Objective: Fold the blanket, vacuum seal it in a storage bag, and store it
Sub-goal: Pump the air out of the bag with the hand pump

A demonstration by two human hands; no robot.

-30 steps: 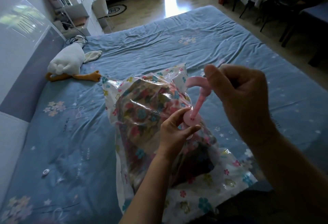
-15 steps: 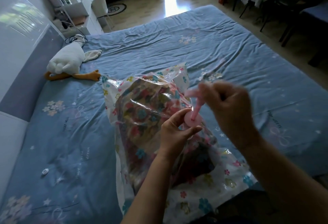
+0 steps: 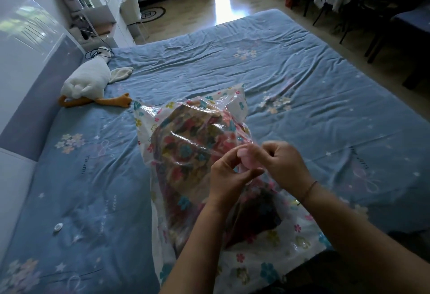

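The blanket's one clear storage bag carries one blurred pink piece on top. The left grip and right grip both pinch it with curled fingers. The single floral bundle lies on the bed, its long axis running away from the person. One plush goose lies well apart.

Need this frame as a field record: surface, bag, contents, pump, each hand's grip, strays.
surface: bed, blue printed sheet
bag: clear floral storage bag, lying on the bed
contents: floral blanket, inside the bag
pump: pink hand pump, mostly hidden between the hands
left hand: grip is a pinch on the pump's lower end, at the bag
right hand: grip curled round the pump's top
strays: plush goose by the headboard; white disc on the sheet
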